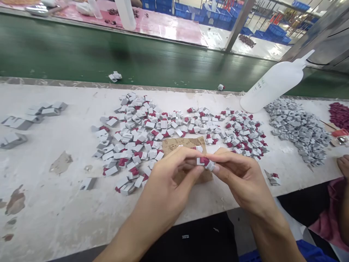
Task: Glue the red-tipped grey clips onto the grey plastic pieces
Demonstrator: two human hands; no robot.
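Between the fingertips of both hands is a small grey-and-maroon part. My left hand pinches its left end, and my right hand pinches its right end. Beneath the hands lies a piece of brown cardboard, partly covered by them. Behind and left of it spreads a pile of grey-and-maroon parts, which continues into a second cluster on the right. A lone grey part rests left of my left hand.
A white squeeze bottle leans at the back right, beside a heap of grey pieces and maroon pieces. Larger grey blocks lie far left. Behind the table runs a green belt. Another person's hand shows at the right edge.
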